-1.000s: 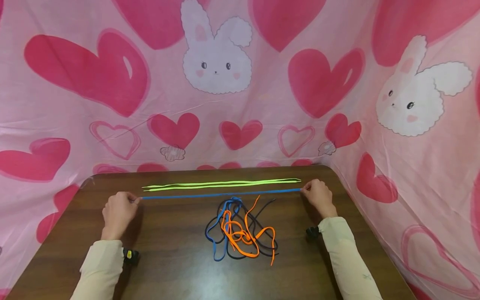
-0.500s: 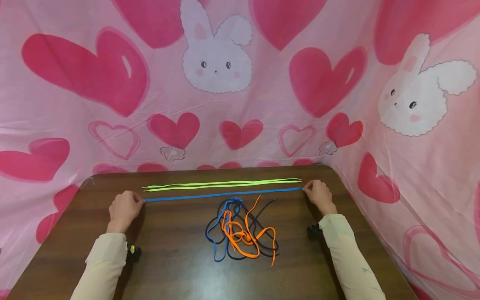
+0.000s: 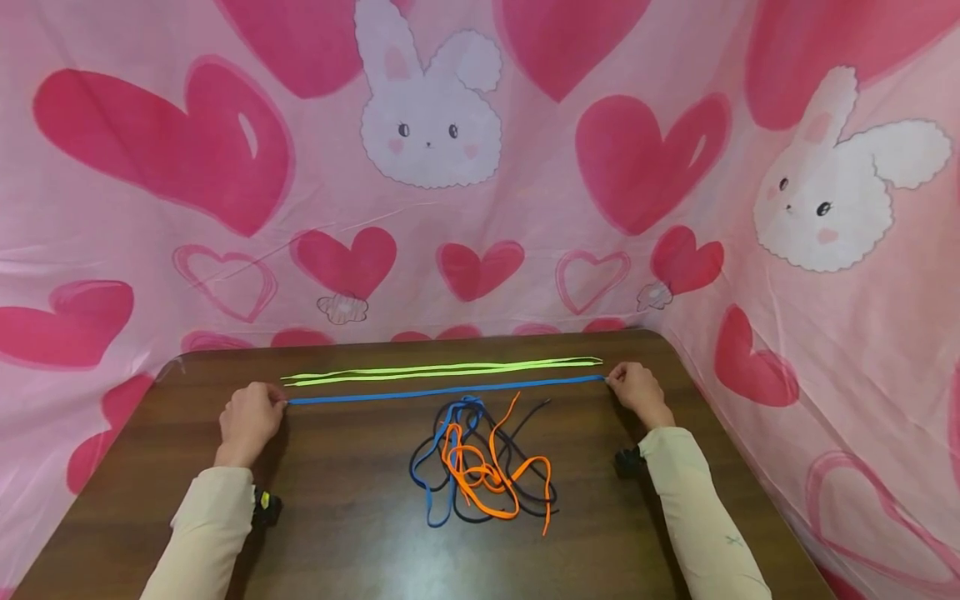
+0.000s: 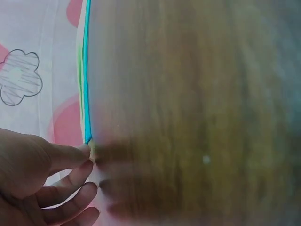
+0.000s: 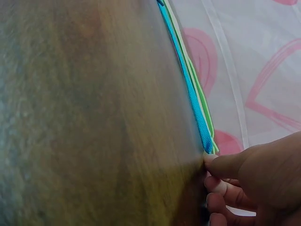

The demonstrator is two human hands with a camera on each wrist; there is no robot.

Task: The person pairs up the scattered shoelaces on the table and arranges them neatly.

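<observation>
A flat blue shoelace [image 3: 450, 390] stretches straight across the far half of the table, slanting slightly. Its left end is pinched between the thumb and finger of my left hand [image 3: 250, 423]. At the other end, my right hand [image 3: 641, 395] pinches the tip the same way. Both wrist views show the blue lace running from the fingertips, with green laces [image 5: 205, 113] close alongside it. Just beyond it in the head view, bright green shoelaces [image 3: 450, 367] lie side by side, nearly parallel. Whether the blue lace's middle touches the table cannot be told.
Nearer to me lies a loose tangle: an orange shoelace [image 3: 540, 462], a black lace [image 3: 531, 416] and more blue lace [image 3: 429, 500]. The brown wooden table [image 3: 352, 533] ends at a pink heart-and-rabbit cloth [image 3: 525, 200] at the back and sides.
My left hand has shifted a little to the right, and its end of the blue lace has come slightly nearer to me. My right hand has barely moved.
</observation>
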